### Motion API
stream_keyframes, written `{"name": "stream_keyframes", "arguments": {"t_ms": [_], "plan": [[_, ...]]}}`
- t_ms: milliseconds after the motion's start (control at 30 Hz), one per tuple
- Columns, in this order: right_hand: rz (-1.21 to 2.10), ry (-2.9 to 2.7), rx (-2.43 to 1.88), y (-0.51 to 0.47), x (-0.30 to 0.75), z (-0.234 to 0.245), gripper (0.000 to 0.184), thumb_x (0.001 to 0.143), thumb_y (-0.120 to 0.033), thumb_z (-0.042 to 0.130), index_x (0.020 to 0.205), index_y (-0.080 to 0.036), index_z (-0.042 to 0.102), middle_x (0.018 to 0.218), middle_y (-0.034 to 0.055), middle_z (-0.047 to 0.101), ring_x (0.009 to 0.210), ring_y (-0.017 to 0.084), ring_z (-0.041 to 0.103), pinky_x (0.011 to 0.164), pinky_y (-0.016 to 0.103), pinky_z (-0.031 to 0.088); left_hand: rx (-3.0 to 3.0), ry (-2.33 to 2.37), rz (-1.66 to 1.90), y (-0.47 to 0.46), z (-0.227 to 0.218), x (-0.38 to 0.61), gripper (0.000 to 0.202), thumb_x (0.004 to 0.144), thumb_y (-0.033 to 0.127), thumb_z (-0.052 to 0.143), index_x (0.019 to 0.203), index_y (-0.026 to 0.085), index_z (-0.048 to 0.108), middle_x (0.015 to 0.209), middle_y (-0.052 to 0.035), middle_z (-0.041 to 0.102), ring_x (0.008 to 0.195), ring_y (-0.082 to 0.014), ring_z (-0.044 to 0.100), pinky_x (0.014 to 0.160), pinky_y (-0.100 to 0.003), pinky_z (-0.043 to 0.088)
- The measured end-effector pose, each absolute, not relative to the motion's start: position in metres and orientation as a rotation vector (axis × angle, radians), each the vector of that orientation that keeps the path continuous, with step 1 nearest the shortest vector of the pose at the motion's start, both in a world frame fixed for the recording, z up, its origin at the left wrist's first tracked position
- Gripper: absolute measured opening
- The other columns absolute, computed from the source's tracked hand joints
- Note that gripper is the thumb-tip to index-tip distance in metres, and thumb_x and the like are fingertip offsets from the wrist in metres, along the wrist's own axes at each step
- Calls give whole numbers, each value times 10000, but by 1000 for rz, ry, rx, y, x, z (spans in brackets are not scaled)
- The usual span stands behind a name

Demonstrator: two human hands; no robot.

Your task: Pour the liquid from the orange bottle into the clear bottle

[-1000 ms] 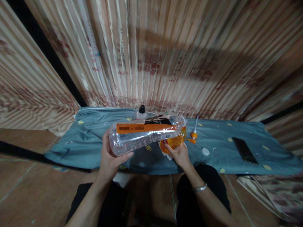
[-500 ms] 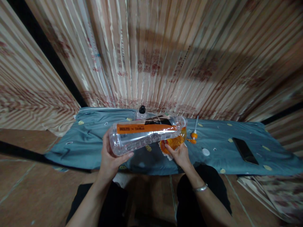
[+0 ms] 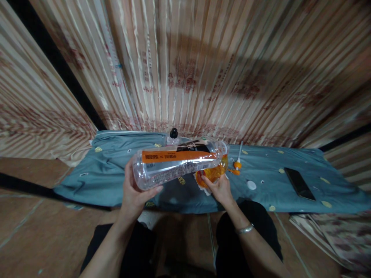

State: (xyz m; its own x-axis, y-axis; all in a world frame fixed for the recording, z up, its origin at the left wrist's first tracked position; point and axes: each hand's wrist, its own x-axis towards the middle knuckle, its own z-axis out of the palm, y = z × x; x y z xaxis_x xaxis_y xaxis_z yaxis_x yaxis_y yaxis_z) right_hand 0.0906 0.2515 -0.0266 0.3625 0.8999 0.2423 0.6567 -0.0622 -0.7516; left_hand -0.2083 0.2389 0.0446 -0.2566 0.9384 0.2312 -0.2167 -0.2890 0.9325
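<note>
A pleated curtain (image 3: 203, 58) hangs behind a blue cloth-covered bench (image 3: 113, 173). My left hand (image 3: 135, 189) grasps a tilted clear bottle (image 3: 178, 161), partly hiding the amber bottle (image 3: 213, 175) my right hand (image 3: 222, 191) grips and a black-topped bottle (image 3: 173, 136) behind. Rightward lie an orange pump (image 3: 237, 165), white disc (image 3: 251, 185) and phone (image 3: 299, 183).

Teal cloth (image 3: 110, 173) carries phone (image 3: 299, 183), white disc (image 3: 251, 185) — and orange pump (image 3: 237, 165).

My view slipped by a hair since half second ago: phone (image 3: 299, 183), black-capped bottle (image 3: 173, 136) and blue cloth (image 3: 101, 181) now show slightly toward far left. Clear bottle (image 3: 174, 166) in left hand (image 3: 133, 193), orange bottle (image 3: 213, 174) in right hand (image 3: 222, 189), show same tiny slide. I can't tell if hands themselves moved.
</note>
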Motion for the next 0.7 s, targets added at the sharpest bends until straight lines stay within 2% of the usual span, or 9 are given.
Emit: {"name": "stream_keyframes", "arguments": {"t_ms": [467, 700], "plan": [[407, -1351, -1790, 251, 88, -22, 706, 699, -788, 714, 1101, -218, 606, 1013, 169, 808, 991, 413, 787, 856, 527, 627, 1100, 1037, 1690, 239, 44, -209, 1085, 435, 288, 1053, 1416, 264, 590, 1431, -119, 657, 1338, -372, 643, 1142, -545, 538], [401, -1356, -1803, 251, 88, -23, 780, 700, -812, 698, 1149, -179, 620, 1067, 213, 801, 1021, 424, 782, 874, 530, 622, 1086, 1017, 1680, 238, 46, -207, 1020, 466, 271, 1037, 1389, 280, 605, 1408, -106, 657, 1307, -359, 657, 1033, -475, 620]]}}
